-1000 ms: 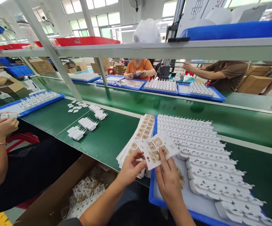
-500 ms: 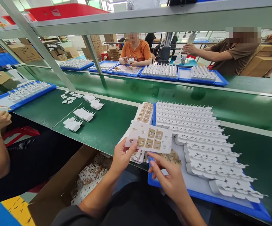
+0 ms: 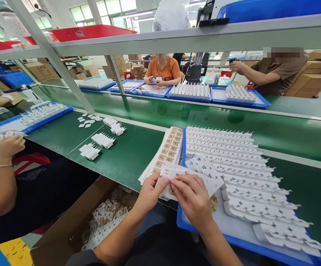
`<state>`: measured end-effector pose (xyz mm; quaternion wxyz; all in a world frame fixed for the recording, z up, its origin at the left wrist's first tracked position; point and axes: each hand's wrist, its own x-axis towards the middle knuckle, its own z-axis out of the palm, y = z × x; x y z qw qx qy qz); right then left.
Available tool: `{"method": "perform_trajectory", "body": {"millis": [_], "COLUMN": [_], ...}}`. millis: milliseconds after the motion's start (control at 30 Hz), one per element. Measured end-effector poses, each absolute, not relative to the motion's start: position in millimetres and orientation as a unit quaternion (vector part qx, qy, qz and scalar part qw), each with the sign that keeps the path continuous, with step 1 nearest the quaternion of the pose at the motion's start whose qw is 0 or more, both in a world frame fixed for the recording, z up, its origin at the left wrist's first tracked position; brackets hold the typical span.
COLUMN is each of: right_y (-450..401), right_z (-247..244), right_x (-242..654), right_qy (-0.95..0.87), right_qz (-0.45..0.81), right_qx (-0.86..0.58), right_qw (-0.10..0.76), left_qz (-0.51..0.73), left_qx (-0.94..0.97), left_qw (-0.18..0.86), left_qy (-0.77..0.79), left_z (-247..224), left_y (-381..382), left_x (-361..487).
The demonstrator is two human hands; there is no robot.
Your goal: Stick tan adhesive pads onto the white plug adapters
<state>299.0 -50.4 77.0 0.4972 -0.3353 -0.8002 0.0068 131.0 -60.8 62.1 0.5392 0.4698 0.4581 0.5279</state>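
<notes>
My left hand point(image 3: 150, 191) grips the left end of a white sticker sheet point(image 3: 168, 170) between thumb and fingers. My right hand point(image 3: 194, 199) is closed in a pinch at the sheet's near edge, its fingertips beside my left thumb. To the right of the fingers, a white layer with rows of small dark marks point(image 3: 205, 168) stands bent up over the tray; whether it is partly separated from the sheet I cannot tell. Brown stickers show only in part below the right hand. A stack of sheets with tan stickers point(image 3: 167, 146) lies just behind my hands.
A blue tray point(image 3: 180, 218) holds rows of white plug housings point(image 3: 232, 159). Several more plug pieces point(image 3: 103, 140) lie on the green bench point(image 3: 132, 155). Below is a cardboard box point(image 3: 63, 221) of used sheets. A co-worker's hands point(image 3: 9, 144) are at left; an overhead shelf crosses above.
My right hand has moved from pointing beside the sheet to pinching its edge. The sheet has tilted, and a marked white layer now bends up at its right. The view has tipped upward slightly.
</notes>
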Motion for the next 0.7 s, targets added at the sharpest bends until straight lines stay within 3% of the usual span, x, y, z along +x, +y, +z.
{"method": "perform_trajectory", "body": {"millis": [200, 367, 567, 700], "right_y": [-52.8, -60.8, -60.9, -62.5], "right_z": [77.2, 79.5, 58.2, 42.4], "right_x": [301.0, 318.2, 345.3, 352.9], "right_qy": [-0.802, -0.750, -0.661, -0.660], "right_qz": [-0.001, 0.098, 0.190, 0.179], "right_qx": [-0.305, -0.317, -0.408, -0.459], "right_qw": [0.514, 0.573, 0.601, 0.568], "left_qz": [0.535, 0.570, 0.670, 0.625], "left_qx": [0.435, 0.380, 0.342, 0.329], "left_qw": [0.557, 0.546, 0.349, 0.244], "left_qy": [0.464, 0.482, 0.559, 0.664], "left_z": [58.8, 52.6, 47.0, 28.9], "left_y": [-57.6, -43.5, -5.4, 3.9], "left_x": [138.4, 125.6, 66.9, 25.3]}}
